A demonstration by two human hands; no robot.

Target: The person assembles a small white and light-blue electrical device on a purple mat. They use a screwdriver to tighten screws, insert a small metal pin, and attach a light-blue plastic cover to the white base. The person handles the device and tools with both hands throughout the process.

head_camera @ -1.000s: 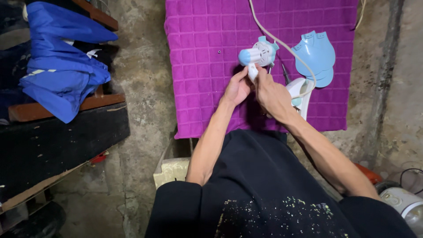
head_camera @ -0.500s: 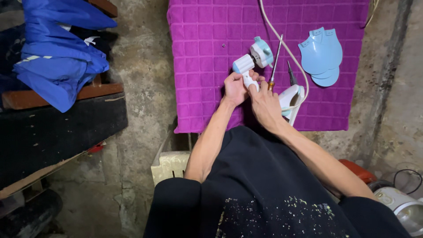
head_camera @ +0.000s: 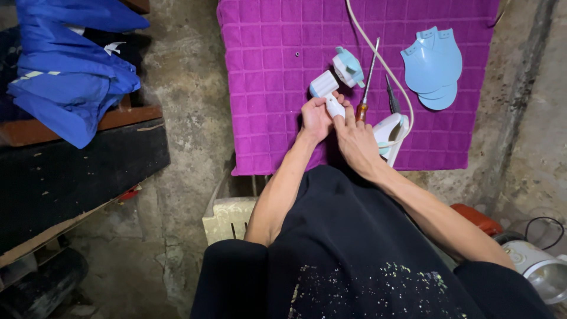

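- While both hands meet over the purple towel (head_camera: 266, 88), the left hand (head_camera: 316, 118) and the right hand (head_camera: 354, 139) close on one part: a white plastic handle piece (head_camera: 328, 94).
- Location: the white plastic handle piece lies at the centre of the towel, directly ahead of the fingertips of both hands.
- Long axis: the piece runs diagonally, from a wider block at its far-left end to a narrower stem at its near-right end. The stem points toward the hands.
- Left hand: its fingers curl around the stem from the left and pinch it. The thumb side presses on the piece.
- Right hand: its fingers lie flat and extended beside the stem, with the tips touching the near end. Whether they clamp or only steady the piece cannot be told.
- Nearer hand: the left hand sits closer to the block end; the right hand covers the near end and partly hides a white appliance body (head_camera: 387, 130) to its right.
- Adjacent items: a pale blue and white housing part (head_camera: 348, 66) lies just beyond the block end, close to it.
- A screwdriver with a brown handle (head_camera: 366, 80) lies just right of the hands, its shaft pointing away from the person.
- A cream cord (head_camera: 378, 53) crosses the towel beside the screwdriver.
- Stacked pale blue shell pieces (head_camera: 434, 68) lie well apart, at the right of the towel.
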